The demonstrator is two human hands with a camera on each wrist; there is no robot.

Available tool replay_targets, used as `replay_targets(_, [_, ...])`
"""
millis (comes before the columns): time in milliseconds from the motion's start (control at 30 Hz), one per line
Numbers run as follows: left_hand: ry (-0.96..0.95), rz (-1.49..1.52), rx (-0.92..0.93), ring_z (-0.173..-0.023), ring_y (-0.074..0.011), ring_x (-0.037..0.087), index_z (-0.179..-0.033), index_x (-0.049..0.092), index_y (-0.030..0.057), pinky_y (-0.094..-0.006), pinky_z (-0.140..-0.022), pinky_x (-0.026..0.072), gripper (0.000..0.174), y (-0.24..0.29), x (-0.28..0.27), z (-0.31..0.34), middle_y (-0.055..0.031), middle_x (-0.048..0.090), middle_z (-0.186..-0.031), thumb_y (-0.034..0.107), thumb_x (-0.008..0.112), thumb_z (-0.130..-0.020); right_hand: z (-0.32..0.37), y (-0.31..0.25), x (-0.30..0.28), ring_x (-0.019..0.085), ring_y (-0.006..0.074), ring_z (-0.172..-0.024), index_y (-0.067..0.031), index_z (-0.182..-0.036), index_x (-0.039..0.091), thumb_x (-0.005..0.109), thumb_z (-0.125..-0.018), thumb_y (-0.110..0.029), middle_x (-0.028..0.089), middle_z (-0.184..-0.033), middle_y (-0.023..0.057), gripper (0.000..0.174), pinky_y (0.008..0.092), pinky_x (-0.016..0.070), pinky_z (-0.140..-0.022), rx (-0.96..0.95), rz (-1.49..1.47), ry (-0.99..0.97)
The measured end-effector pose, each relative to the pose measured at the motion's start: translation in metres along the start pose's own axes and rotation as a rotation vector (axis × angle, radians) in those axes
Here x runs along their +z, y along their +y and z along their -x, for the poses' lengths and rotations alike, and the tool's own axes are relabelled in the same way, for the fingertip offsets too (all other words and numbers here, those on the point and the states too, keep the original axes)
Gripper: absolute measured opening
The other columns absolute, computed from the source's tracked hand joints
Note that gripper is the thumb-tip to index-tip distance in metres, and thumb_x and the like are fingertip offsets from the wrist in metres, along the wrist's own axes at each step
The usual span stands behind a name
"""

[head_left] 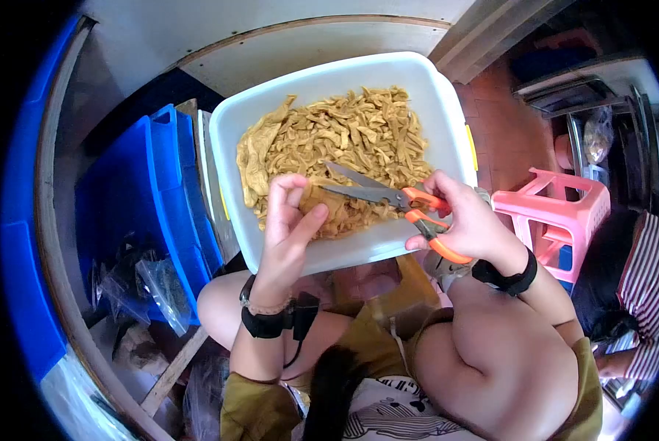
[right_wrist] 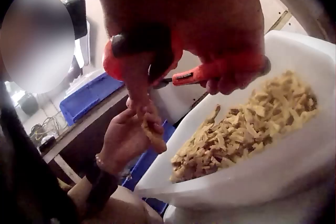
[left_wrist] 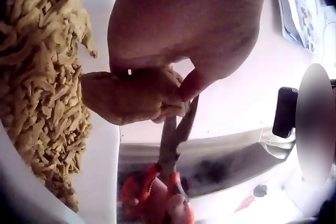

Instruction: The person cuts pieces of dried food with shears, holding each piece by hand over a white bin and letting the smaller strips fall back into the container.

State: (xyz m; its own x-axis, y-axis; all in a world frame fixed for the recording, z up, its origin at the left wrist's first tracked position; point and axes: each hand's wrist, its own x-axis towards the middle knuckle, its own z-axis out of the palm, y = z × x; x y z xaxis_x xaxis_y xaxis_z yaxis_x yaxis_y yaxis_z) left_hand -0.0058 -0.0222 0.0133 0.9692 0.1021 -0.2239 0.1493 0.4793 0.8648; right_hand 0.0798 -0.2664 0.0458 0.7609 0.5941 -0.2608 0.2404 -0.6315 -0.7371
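My left hand pinches a flat, tan, wrinkled piece of food between thumb and fingers over the near part of a white tub. My right hand grips scissors with orange handles, fingers and thumb in the loops. The blades are spread and point left, their tips at the tan piece near my left fingertips. Below, a heap of tan cut strips covers the tub's bottom. A longer, larger tan piece lies along the heap's left side.
Blue plastic crates stand left of the tub, with clear plastic bags by them. A pink stool is at the right, near a person in striped clothing. My legs are just below the tub.
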Motion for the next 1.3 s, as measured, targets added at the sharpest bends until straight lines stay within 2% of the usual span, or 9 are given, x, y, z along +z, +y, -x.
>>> replay_targets(100, [-0.029,-0.125,0.025,-0.091,-0.0142,0.058,-0.115,0.035,0.0096,-0.0261,-0.08,0.0486,0.031,-0.003,-0.005,0.0,-0.0088,0.053,-0.115,-0.001,0.053,-0.092,0.0,-0.003,-0.001,0.046,0.016,-0.07,-0.0058,-0.092,0.046,0.089,-0.057,-0.043,0.05,-0.077,0.0046,0.067,0.0276,0.0415,-0.064,0.046,-0.008,-0.033])
replay_targets(300, [0.016,0.044,0.132,-0.096,-0.0201,0.06,-0.116,0.034,0.0083,-0.032,-0.083,0.0506,0.031,-0.002,-0.004,-0.003,-0.014,0.052,-0.118,0.003,0.054,-0.093,0.0,-0.001,-0.003,0.043,0.0135,-0.066,-0.0058,-0.087,0.046,0.089,-0.058,-0.039,0.049,-0.074,0.004,0.062,0.0273,0.0399,-0.059,0.01,-0.025,0.014])
replay_targets(367, [0.0,0.031,0.129,-0.096,-0.0204,0.06,-0.116,0.034,0.0083,-0.0322,-0.083,0.0504,0.031,0.003,-0.003,-0.003,-0.0149,0.05,-0.123,0.004,0.054,-0.093,0.0,-0.002,-0.003,0.052,0.0218,-0.066,-0.0039,-0.084,0.048,0.088,-0.057,-0.044,0.053,-0.073,0.0096,0.063,0.0316,0.0442,-0.061,-0.037,-0.011,0.039])
replay_targets(500, [0.0,0.029,0.113,-0.096,-0.0205,0.06,-0.116,0.034,0.0084,-0.0328,-0.084,0.05,0.031,-0.001,-0.004,-0.003,-0.0157,0.049,-0.124,0.005,0.054,-0.093,0.0,-0.002,-0.004,0.049,0.0207,-0.063,-0.004,-0.08,0.047,0.089,-0.057,-0.042,0.05,-0.07,0.0079,0.061,0.0311,0.0427,-0.059,-0.021,-0.003,0.027])
replay_targets(567, [0.028,0.003,0.116,-0.095,-0.0209,0.057,-0.121,0.032,0.0109,-0.0348,-0.085,0.046,0.032,-0.001,-0.002,-0.003,-0.0143,0.057,-0.115,0.006,0.05,-0.094,0.0,-0.001,-0.004,0.047,0.0196,-0.061,-0.0041,-0.078,0.046,0.089,-0.056,-0.042,0.047,-0.068,0.0074,0.061,0.031,0.0409,-0.056,-0.011,-0.015,0.025])
replay_targets(900, [0.037,0.01,0.135,-0.094,-0.0205,0.058,-0.117,0.034,0.0104,-0.0352,-0.085,0.0457,0.028,0.001,-0.001,-0.004,-0.0139,0.057,-0.112,0.007,0.05,-0.095,0.002,0.003,0.0,0.043,0.0166,-0.057,-0.0042,-0.075,0.044,0.089,-0.058,-0.04,0.045,-0.065,0.0058,0.06,0.0301,0.0375,-0.052,0.009,-0.025,0.015])
replay_targets(1200, [-0.002,-0.048,0.014,-0.095,-0.0162,0.058,-0.111,0.044,0.0035,-0.0294,-0.081,0.0482,0.02,-0.003,-0.019,-0.009,-0.0132,0.058,-0.113,0.005,0.053,-0.093,0.004,0.009,0.002,0.038,0.0084,-0.053,-0.0056,-0.071,0.043,0.09,-0.059,-0.038,0.041,-0.057,0.0006,0.058,0.0263,0.0348,-0.046,0.038,-0.061,0.001])
replay_targets(1267, [0.058,-0.093,0.007,-0.09,-0.0053,0.057,-0.109,0.048,0.0035,-0.0192,-0.076,0.0461,0.022,-0.006,-0.021,-0.012,-0.0044,0.06,-0.106,0.004,0.06,-0.091,0.004,0.012,0.002,0.039,0.0095,-0.052,-0.0053,-0.069,0.043,0.09,-0.059,-0.037,0.042,-0.056,0.0024,0.057,0.0269,0.0356,-0.046,0.037,-0.03,-0.004])
replay_targets(1300, [0.066,-0.085,0.007,-0.09,-0.0053,0.057,-0.109,0.048,0.0035,-0.0192,-0.076,0.0461,0.022,-0.006,-0.021,-0.013,-0.0044,0.06,-0.106,0.004,0.06,-0.091,0.004,0.01,0.001,0.039,0.0095,-0.052,-0.0053,-0.069,0.043,0.09,-0.059,-0.037,0.042,-0.056,0.0024,0.057,0.0269,0.0356,-0.046,0.037,-0.024,-0.013])
